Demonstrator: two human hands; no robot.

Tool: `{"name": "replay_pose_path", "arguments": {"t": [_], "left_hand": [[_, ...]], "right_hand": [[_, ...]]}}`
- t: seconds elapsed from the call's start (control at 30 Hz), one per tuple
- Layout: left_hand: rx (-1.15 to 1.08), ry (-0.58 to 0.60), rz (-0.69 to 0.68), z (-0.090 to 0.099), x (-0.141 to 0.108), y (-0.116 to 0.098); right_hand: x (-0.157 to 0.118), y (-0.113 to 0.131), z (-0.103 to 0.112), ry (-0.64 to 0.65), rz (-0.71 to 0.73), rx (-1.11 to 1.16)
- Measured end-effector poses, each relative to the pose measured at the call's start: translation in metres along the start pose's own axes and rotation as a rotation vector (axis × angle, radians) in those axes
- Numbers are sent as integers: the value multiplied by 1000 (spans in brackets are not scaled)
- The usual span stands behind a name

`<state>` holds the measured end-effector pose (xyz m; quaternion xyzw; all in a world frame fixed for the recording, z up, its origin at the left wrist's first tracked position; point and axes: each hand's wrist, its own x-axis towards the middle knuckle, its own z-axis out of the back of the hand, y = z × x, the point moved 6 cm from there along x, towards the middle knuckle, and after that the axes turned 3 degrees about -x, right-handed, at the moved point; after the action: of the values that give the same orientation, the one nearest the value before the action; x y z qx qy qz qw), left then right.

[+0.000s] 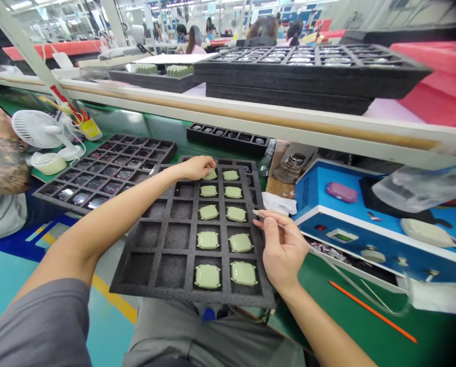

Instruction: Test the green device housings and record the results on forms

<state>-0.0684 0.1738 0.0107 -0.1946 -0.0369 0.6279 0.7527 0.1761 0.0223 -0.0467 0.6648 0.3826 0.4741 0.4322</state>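
Left fingers (pixel 208 161) partly hide one green case (pixel 211 175).

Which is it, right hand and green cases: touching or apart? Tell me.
Apart. The head view shows the right hand beside the green cases, with a strip of dark tray visible between them.

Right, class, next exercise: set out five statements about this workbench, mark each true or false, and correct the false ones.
1. The left hand is at a green case in the nearest tray's far row. True.
2. The right hand holds a thin tool. True.
3. The green cases sit in that tray's two left-hand columns. False: the two right-hand ones.
4. The fan is black. False: the fan is white.
5. An orange stick lies on the green bench. True.
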Motion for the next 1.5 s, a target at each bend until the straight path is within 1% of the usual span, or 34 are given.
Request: {"name": "replay_pose_path", "arguments": {"t": [0.1,0.13,0.2,0.23,0.27,0.3,0.37,0.4,0.43,0.5,0.6,0.67,0.73,0.8,0.87,0.9,0.93,0.97,1.0,1.03,1.07,1.13,1.17,1.23,1.3,1.37,1.5], "left_hand": [[77,48,-62,1,4,-6],[89,40,-87,4,2,-6],[116,-28,-92,17,-6,1],[153,-84,-43,27,-14,8],[208,-140,45,37,-24,18],[276,-178,165,47,-35,31],[392,-176,410,60,-60,54],[423,-150,494,61,-71,63],[436,-121,539,59,-79,70],[432,-97,551,52,-88,75],[433,-117,551,43,-87,80],[400,-109,568,41,-84,86],[334,-117,566,43,-82,91],[268,-185,544,50,-84,90],[197,-329,495,58,-88,77],[130,-404,440,59,-90,64],[30,-468,359,58,-92,48],[-107,-508,255,53,-92,28],[-275,-512,142,44,-92,6],[-460,-476,43,33,-91,-16],[-644,-414,-21,19,-89,-36],[-955,-264,-49,-12,-87,-68],[-1067,-202,-41,-25,-86,-79],[-1177,-128,-38,-45,-86,-92],[-1182,-104,-66,-55,-86,-96],[-1192,-108,-57,-61,-86,-94],[-1330,-131,77,-73,-89,-85]], "right_hand": [[0,0,0,2,-4,2],[-1,0,1,0,-8,4],[-1,-1,1,-5,-15,9],[-1,-1,1,-6,-19,13],[-1,-1,1,-3,-22,17],[-1,-2,1,0,-25,16],[-1,-2,1,8,-33,5],[-1,-2,1,10,-35,-3],[-1,-3,1,11,-37,-9],[-1,-3,2,8,-39,-8],[-1,-5,2,6,-46,-2],[-1,-5,1,9,-44,-4],[-1,-5,0,11,-43,-6],[-1,-5,0,4,-45,-4],[0,-3,-1,1,-39,-5],[0,-2,-1,0,-26,-6],[0,1,-1,1,-4,-7],[0,3,-1,0,25,-4],[0,6,0,-6,58,2],[0,8,1,-14,91,11],[0,10,1,-24,122,19],[0,12,2,-40,163,24],[0,13,3,-43,172,23],[0,12,3,-42,178,19],[1,11,3,-46,179,14],[1,11,3,-53,180,5],[3,11,2,-53,157,5]]}}
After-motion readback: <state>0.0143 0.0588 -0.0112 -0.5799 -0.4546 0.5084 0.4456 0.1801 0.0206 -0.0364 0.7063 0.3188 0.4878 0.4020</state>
